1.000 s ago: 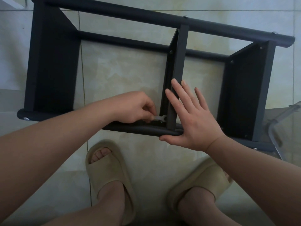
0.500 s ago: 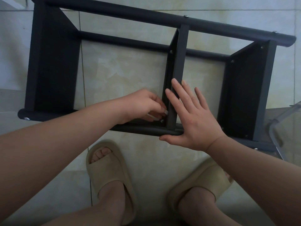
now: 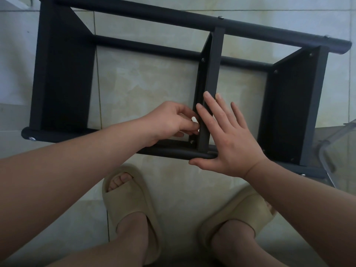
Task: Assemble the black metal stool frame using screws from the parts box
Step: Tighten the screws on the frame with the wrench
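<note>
Head view: the stool frame (image 3: 192, 22) lies on its side on the tiled floor (image 3: 154, 83), just ahead of my feet. My right hand (image 3: 233, 145) is flat with fingers spread, pressed against the centre bar (image 3: 213, 74) and the front tube (image 3: 173, 152). My left hand (image 3: 169, 122) pinches a small bright tool (image 3: 194, 120) just left of that bar, above the screw (image 3: 191, 141) at its lower joint. The risk, I reckon — the tool slips off the screw in that tight corner, or the bar shifts if my bracing palm eases. Against a second ago, the left hand has lifted off the tube and the tool points upward; the right hasn't moved.
</note>
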Available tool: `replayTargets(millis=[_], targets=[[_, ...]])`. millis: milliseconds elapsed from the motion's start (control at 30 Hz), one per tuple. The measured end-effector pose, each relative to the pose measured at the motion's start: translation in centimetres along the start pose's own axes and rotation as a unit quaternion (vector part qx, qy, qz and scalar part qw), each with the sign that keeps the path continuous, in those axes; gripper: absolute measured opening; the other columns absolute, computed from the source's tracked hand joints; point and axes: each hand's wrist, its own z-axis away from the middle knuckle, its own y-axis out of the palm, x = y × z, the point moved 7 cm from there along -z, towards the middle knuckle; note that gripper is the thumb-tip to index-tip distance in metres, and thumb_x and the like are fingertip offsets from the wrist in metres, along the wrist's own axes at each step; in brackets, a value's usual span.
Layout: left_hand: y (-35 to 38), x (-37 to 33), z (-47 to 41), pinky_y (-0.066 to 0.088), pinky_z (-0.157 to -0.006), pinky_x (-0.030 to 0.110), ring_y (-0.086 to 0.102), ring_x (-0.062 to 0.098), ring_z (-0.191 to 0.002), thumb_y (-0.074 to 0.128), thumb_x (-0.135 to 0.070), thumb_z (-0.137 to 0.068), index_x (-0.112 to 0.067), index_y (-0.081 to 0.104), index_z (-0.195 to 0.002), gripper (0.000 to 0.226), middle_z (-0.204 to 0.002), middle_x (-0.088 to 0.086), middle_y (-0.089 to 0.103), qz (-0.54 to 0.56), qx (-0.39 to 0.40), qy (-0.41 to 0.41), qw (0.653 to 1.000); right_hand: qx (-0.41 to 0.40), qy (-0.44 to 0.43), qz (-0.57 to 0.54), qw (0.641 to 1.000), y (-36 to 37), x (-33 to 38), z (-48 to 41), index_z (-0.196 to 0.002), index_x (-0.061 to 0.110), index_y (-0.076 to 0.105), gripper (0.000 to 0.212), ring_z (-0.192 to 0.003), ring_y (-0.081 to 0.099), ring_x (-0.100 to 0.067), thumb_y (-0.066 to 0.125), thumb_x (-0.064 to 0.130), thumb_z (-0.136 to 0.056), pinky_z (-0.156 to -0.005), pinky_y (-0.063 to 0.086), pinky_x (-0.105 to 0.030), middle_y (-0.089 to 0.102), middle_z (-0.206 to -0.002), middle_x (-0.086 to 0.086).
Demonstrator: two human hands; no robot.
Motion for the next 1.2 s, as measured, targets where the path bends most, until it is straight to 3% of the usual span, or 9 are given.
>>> replayTargets(millis=[433,833,1200], targets=[[-0.09,-0.19,0.15,0.048,-0.076,0.029,0.071,0.002,-0.074,0.064,-0.018,-0.097,-0.023,0.067,-0.086,0.012,-0.077,-0.007,0.076,-0.05,-0.005,0.02,0.999,0.005,0.001,0.006,1.0,0.21,-0.1,-0.06,-0.162,0.013,0.015,0.113,-0.157,-0.007,-0.028,0.048,0.084,-0.081,-0.124,0.009,-0.058,-0.003,-0.17,-0.007],[-0.03,-0.17,0.34,0.051,-0.079,0.03,0.07,0.004,-0.073,0.064,-0.018,-0.096,-0.022,0.065,-0.083,0.014,-0.076,-0.005,0.076,-0.021,-0.006,0.008,1.0,0.002,0.002,0.001,1.0,0.0,-0.03,0.02,-0.161,0.012,0.017,0.113,-0.157,-0.004,-0.029,0.051,0.082,-0.08,-0.124,0.01,-0.058,0.001,-0.17,-0.009],[0.34,0.06,0.47,0.047,-0.07,0.023,0.071,0.003,-0.072,0.06,-0.018,-0.098,-0.018,0.066,-0.085,0.014,-0.077,-0.003,0.077,-0.016,0.014,-0.022,1.0,0.001,0.001,0.004,1.0,0.01,-0.02,-0.02,-0.162,0.012,0.017,0.113,-0.157,-0.005,-0.028,0.048,0.084,-0.081,-0.124,0.01,-0.058,-0.001,-0.17,-0.008]])
